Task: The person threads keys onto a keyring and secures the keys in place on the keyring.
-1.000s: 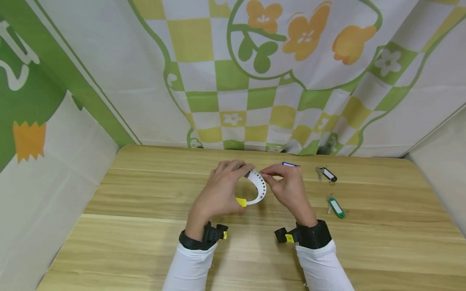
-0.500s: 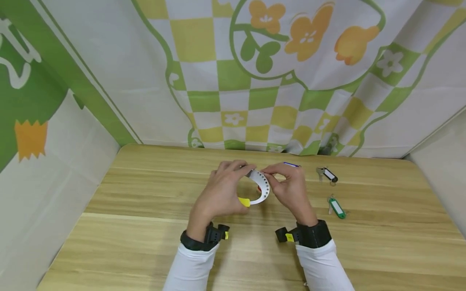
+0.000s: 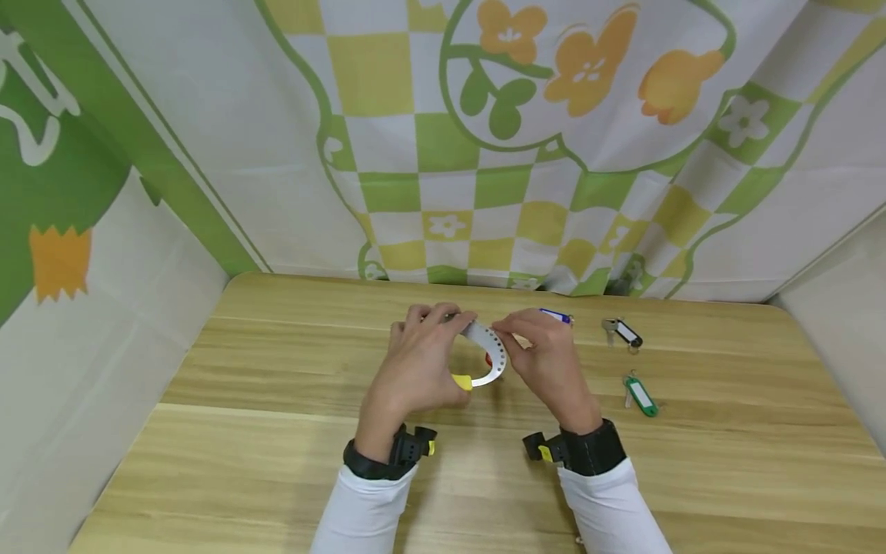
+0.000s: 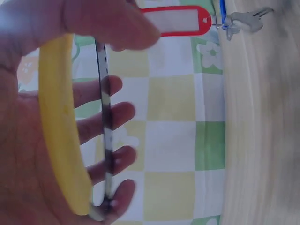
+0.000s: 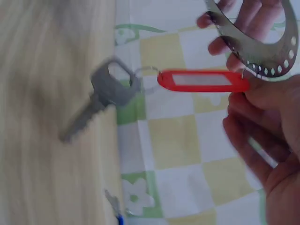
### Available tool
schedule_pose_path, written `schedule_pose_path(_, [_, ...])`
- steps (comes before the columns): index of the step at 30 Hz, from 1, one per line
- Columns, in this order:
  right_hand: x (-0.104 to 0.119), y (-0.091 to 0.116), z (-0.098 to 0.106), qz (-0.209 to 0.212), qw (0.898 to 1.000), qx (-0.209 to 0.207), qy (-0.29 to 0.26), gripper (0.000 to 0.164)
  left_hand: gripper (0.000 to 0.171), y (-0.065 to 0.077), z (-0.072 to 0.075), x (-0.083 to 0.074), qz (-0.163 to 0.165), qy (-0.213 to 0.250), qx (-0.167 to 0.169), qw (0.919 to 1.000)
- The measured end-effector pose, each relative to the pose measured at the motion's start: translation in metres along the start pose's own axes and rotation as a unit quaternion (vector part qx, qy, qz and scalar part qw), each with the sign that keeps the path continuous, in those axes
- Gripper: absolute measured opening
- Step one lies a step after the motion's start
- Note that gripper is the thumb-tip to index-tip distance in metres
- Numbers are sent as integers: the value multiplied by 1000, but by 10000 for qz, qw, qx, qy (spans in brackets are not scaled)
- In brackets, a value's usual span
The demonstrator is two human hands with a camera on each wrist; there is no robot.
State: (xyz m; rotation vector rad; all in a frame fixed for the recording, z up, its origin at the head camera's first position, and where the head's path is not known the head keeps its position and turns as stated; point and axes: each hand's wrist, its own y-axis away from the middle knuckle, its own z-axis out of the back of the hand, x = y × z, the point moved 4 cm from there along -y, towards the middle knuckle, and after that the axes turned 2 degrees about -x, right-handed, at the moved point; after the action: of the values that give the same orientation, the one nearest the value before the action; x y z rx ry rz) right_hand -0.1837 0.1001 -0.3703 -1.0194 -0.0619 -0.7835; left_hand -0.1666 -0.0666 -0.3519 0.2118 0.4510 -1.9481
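My left hand (image 3: 418,365) holds a curved metal plate (image 3: 499,358), which has a row of holes along its edge and a yellow handle (image 4: 58,126). The handle lies against the palm, and the fingers reach round the metal. My right hand (image 3: 547,355) has thumb and index finger pinched at the plate's holed edge, by the thin ring at one end of a red key tag (image 5: 201,81). From the tag's other end hangs a grey key (image 5: 110,86). Whether the ring passes through a hole cannot be made out. Only a sliver of red shows in the head view.
Beyond my right hand lies a blue key tag (image 3: 556,315) on the wooden table (image 3: 291,431). Farther right are a black key tag (image 3: 628,332) and a green key tag (image 3: 641,395), each with a key. A checked floral curtain (image 3: 443,192) hangs behind the table.
Both hands and the plate have shifted slightly, right at first and then back left. More of the blue tag shows beside the right hand. The grips look the same.
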Motion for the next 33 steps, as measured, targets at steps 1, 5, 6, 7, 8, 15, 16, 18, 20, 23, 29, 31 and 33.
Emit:
schedule_pose_path(1, [-2,1,-1,-219,9997,-26,-66,9,91,-1,0,0,0,-53,-98,9999])
schedule_pose_path(5, [-13,4,-6,-1237,9908,-235,-485,12,93,-3,-2,-1,-11,-361,-484,9982])
schedule_pose_path(6, [-15,5,-8,-1453,9869,-306,-624,13,94,-4,-2,-2,-8,-456,-548,9975])
schedule_pose_path(7, [-18,5,-9,-1643,9829,-364,-743,13,95,-5,-3,-2,-8,-547,-609,9966])
schedule_pose_path(8, [-19,6,-10,-1793,9794,-407,-840,13,96,-5,-3,-3,-10,-634,-658,9958])
schedule_pose_path(15, [-23,6,-11,-1886,9765,-406,-960,7,94,-7,-8,-4,-23,-821,-714,9941])
schedule_pose_path(16, [-22,5,-9,-1747,9800,-348,-886,6,94,-7,-9,-4,-36,-801,-685,9944])
schedule_pose_path(18, [-19,4,-6,-1341,9889,-190,-618,3,92,-7,-9,-4,-93,-753,-599,9953])
schedule_pose_path(20, [-15,3,-3,-864,9958,26,-301,4,93,-6,-9,-3,-179,-674,-476,9964])
schedule_pose_path(23, [-8,2,1,-222,9993,294,87,7,94,-5,-8,-2,-320,-455,-249,9981])
schedule_pose_path(29, [-8,1,4,-357,9982,491,-12,7,93,-4,-6,0,-299,-174,-193,9992])
schedule_pose_path(31, [-13,2,2,-820,9956,382,-259,8,91,-4,-6,1,-193,-153,-333,9991])
schedule_pose_path(33, [-17,3,0,-1301,9900,173,-526,9,92,-5,-6,0,-61,-81,-474,9988])
